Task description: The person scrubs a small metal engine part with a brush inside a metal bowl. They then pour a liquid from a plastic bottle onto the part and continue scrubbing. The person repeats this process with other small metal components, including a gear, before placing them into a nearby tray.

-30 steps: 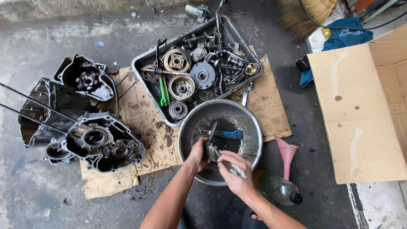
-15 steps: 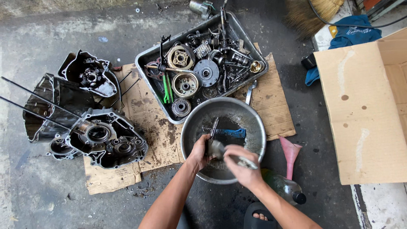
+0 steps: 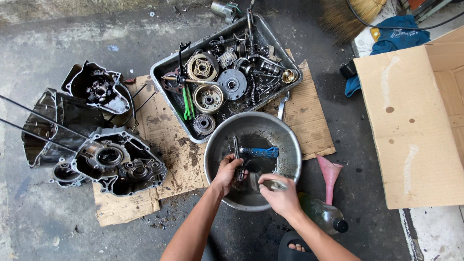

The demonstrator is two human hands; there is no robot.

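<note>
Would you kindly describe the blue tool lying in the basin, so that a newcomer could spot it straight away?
Start at the round metal basin on the floor, just below the rectangular tray of engine parts. Inside it, above the left hand and right hand, lies a flat blue tool, set crosswise. It is the only bright blue item in the basin; everything around it is grey metal.
</note>
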